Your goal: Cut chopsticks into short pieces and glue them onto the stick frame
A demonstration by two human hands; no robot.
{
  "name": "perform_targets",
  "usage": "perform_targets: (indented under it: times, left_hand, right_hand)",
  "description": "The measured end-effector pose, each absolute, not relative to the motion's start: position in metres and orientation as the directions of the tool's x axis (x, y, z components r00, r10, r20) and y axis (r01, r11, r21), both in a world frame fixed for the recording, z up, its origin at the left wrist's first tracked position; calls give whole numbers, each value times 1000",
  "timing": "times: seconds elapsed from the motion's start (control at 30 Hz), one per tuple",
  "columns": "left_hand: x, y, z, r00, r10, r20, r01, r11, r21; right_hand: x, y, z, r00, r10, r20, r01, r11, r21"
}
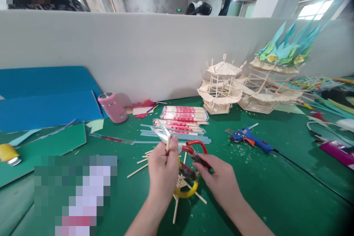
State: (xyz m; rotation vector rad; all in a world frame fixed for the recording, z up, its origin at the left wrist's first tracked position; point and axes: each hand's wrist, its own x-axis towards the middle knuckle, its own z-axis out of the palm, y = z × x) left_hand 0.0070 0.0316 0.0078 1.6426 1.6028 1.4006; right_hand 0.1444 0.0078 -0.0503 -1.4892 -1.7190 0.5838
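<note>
My left hand (165,166) is closed, pinching a short wooden stick (168,143) that stands up beside the thumb. My right hand (217,171) is closed on the dark, taped grip of a pair of scissors (197,150). The scissors' bare metal blades point up and left and lie apart around the stick. One handle loop is red; a yellow loop hangs lower between my hands. Below them a small frame of wooden sticks (175,206) lies on the green table, partly hidden. Several loose sticks (138,169) lie left of my left hand.
Behind my hands lie packs of sticks (184,113) and pale blue strips (193,139). A blue glue gun (251,140) trails its cord at right. Stick pavilions (221,84) stand against the white partition (132,51). At left are a pink tumbler (114,107) and blue boards (47,108).
</note>
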Motion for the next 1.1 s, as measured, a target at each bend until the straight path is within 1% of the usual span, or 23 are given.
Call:
perform_targets:
  times: [0.07,0.13,0.2,0.27,0.33,0.43,0.5,0.57,0.63,0.7,0.83,0.93,1.0,1.1]
  left_hand:
    - [4,28,11,-141,928,345,459,-247,853]
    - [3,25,13,-83,933,349,459,-275,845]
    - [3,23,15,-56,929,365,474,-297,829]
    - [5,23,13,-74,920,384,494,-301,816]
    - [7,26,9,-119,909,400,512,-289,809]
    - [13,34,0,-196,888,417,538,-258,802]
    - [17,39,-6,-234,873,428,559,-239,794]
    - [19,42,-11,-246,866,436,574,-232,785]
    - [19,42,-12,-239,866,439,577,-237,781]
    - [16,41,-11,-214,875,435,568,-251,784]
    - [8,37,-3,-121,899,421,537,-297,789]
    - [6,34,2,-74,910,408,514,-316,798]
    - [7,32,3,-83,911,404,504,-311,805]
    - [10,32,2,-148,905,399,500,-279,820]
  right_hand:
    - [152,3,-38,-123,978,169,565,209,-798]
    - [159,-2,-26,-257,963,85,512,211,-833]
    - [163,-5,-20,-323,945,47,482,207,-851]
    - [161,-4,-22,-279,958,68,494,204,-845]
    - [154,0,-32,-165,977,135,532,203,-822]
    - [141,14,-51,-13,968,249,607,206,-768]
    - [133,25,-61,31,955,294,647,205,-735]
    - [130,32,-65,47,950,307,676,196,-711]
    - [131,32,-62,47,953,300,697,184,-694]
    - [136,26,-55,11,958,286,705,196,-682]
    - [152,11,-33,-155,957,247,671,285,-684]
    - [157,8,-23,-254,947,194,630,315,-710]
    - [155,9,-22,-262,948,183,617,310,-723]
    - [149,12,-28,-177,958,227,627,287,-724]
